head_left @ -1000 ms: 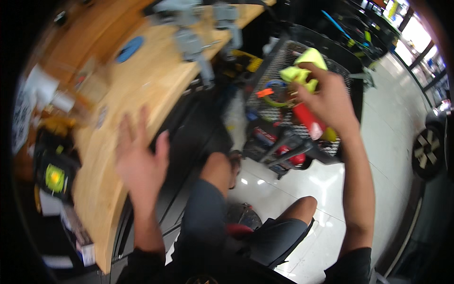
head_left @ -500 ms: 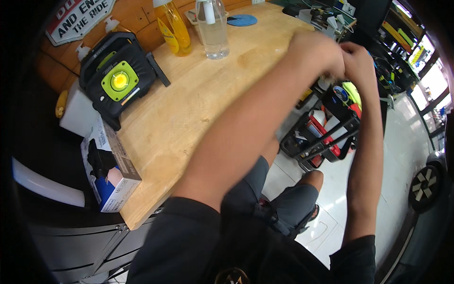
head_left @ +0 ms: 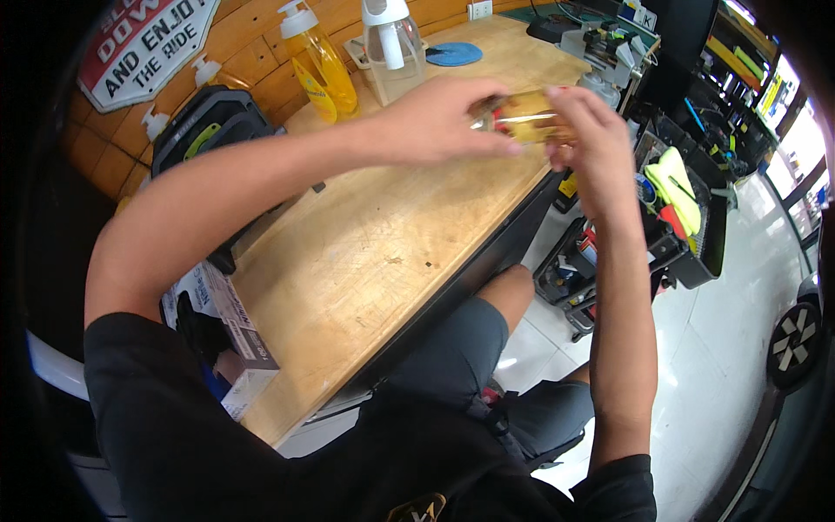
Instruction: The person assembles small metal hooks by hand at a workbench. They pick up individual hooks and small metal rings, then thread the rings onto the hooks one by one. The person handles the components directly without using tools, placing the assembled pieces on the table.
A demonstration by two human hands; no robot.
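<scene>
In front of me, above the wooden table (head_left: 374, 278), a see-through yellowish cylinder (head_left: 529, 117) with a bit of red lies sideways between my hands. Motion blurs it, and its exact kind is unclear. My left hand (head_left: 444, 122) has thumb and fingers around its left end. The fingers of my right hand (head_left: 591, 130) are curled over its right end. Behind my left hand stands a clear spray bottle (head_left: 391, 43) with a white top. Beside that is a pump bottle of yellow liquid (head_left: 320, 65).
A black work lamp (head_left: 209, 122) is partly hidden by my left arm. A glove box (head_left: 235, 339) sits at the table's near left corner, and a blue round pad (head_left: 454, 54) at the back. To the right stands a tool cart (head_left: 700, 261) with a yellow-green cloth (head_left: 674, 187).
Both hands have come back left from beyond the table's right edge to over the table. The yellowish cylinder now shows between them. My left arm now covers part of the lamp.
</scene>
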